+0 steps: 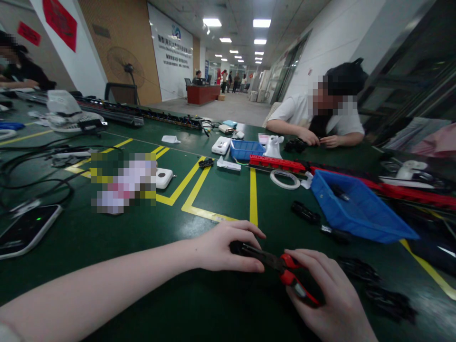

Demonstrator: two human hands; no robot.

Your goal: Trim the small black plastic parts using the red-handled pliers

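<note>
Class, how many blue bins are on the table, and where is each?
2: a small blue bin in the middle distance and a larger blue bin at right, nearer. Others may be hidden.

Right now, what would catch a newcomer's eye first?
Probably the red-handled pliers, low and right of center, handles in the right hand, dark end toward the left hand. Next might be the blue bin at right and yellow tape lines across the green table.
</note>
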